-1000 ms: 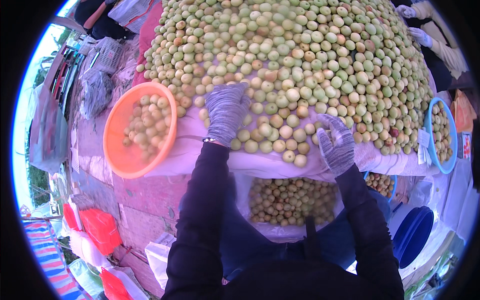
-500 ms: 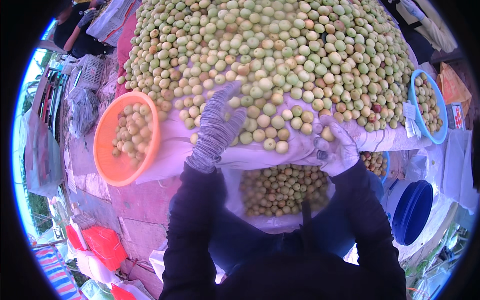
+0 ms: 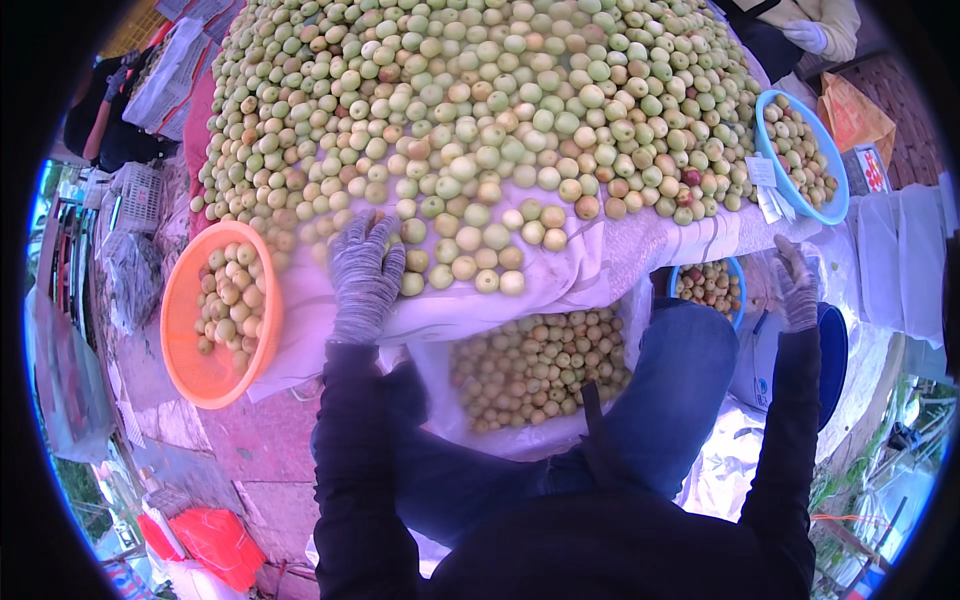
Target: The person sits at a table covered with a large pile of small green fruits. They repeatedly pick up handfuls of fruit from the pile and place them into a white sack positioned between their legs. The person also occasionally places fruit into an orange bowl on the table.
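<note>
My left hand (image 3: 366, 276), in a grey striped glove, is on the pale green and yellow round fruit (image 3: 466, 240) at the near edge of the cloth (image 3: 560, 275), with fingers stretched forward and thumb apart; what lies under its fingertips is unclear. My gloved right hand (image 3: 795, 280) is out to the right, below the light blue basin of fruit (image 3: 800, 160), with fingers apart and no fruit visible in them. An orange basin (image 3: 176, 325), partly filled with fruit, sits left of my left hand. Below the cloth's edge lies more fruit (image 3: 535, 365) in a plastic-lined container.
Another fruit-filled blue basin (image 3: 738, 300) and a dark blue bucket (image 3: 830, 360) are low at the right. Plastic crates (image 3: 135, 200) and red bags (image 3: 215, 545) line the left. Co-workers' gloved hands (image 3: 803, 36) and arms (image 3: 100, 125) show at both upper corners.
My right hand held a fruit half a second ago; it has moved right, with none visible in it. My left hand has shifted left over the fruit. The camera's view has turned.
</note>
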Demonstrator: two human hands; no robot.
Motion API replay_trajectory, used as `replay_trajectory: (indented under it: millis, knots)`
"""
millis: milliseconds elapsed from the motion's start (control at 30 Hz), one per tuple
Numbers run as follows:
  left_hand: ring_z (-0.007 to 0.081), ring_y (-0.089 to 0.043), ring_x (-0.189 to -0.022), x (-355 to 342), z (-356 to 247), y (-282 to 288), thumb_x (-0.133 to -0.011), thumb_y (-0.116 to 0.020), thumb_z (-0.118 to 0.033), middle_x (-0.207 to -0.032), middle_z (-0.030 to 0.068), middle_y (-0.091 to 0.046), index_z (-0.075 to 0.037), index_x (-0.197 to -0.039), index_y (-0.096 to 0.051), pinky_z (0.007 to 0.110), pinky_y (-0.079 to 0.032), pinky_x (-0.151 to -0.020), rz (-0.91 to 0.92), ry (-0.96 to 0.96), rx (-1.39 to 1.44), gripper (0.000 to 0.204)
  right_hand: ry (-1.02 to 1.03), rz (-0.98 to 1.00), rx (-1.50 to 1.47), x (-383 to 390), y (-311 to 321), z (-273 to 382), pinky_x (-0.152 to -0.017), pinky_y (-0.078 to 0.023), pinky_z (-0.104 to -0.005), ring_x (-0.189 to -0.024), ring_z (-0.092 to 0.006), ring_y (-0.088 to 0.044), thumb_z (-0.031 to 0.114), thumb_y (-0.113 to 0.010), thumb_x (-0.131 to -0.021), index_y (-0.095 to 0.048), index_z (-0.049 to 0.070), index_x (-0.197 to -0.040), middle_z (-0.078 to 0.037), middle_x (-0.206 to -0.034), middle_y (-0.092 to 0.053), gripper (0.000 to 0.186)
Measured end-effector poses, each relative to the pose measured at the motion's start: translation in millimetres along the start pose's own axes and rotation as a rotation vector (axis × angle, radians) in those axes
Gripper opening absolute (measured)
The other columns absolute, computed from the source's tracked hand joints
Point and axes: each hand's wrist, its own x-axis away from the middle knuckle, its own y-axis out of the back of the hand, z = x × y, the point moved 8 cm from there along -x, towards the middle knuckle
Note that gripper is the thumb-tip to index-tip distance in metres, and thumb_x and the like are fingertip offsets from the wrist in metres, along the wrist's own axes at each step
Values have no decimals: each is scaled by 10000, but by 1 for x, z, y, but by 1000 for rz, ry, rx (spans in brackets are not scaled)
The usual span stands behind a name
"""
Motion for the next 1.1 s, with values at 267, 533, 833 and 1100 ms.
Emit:
replay_trajectory:
  millis: [267, 533, 833, 1100]
  knots:
    - [278, -511, -1064, 39, 47, 40, -812, -578, -79, -1115, 144, -563, -39, -1157, -537, 374, -393, -918, -137, 300, 312, 349, 397, 445, 558, -27, -292, 196, -866, -436, -395, -1029, -287, -548, 318, -587, -806, -530, 92, -1165, -130, -1092, -580, 429]
    - [187, -560, -960, 53, 83, 48, -846, -528, -46, -1074, 137, -583, 9, -1168, -515, 284, -440, -846, -174, 545, 446, 326, 245, 471, 593, -51, -325, 207, -762, -477, -393, -907, -287, -597, 283, -571, -813, -551, 76, -1040, -132, -961, -615, 308]
    - [156, -563, -929, 52, 86, 51, -860, -517, -48, -1055, 108, -586, -5, -1172, -513, 253, -449, -830, -192, 583, 562, 316, 537, 786, 774, -17, -429, 278, -766, -487, -386, -940, -288, -598, 124, -535, -814, -580, 66, -1074, -165, -1036, -605, 271]
    - [264, -565, -995, 33, 43, 49, -781, -608, -66, -1065, 141, -590, -49, -1147, -549, 353, -439, -883, -124, 185, 217, 371, 11, 778, 22, -62, -401, 259, -527, -514, -334, -610, -173, -615, 266, -558, -841, -505, 50, -1047, -98, -809, -622, 304]
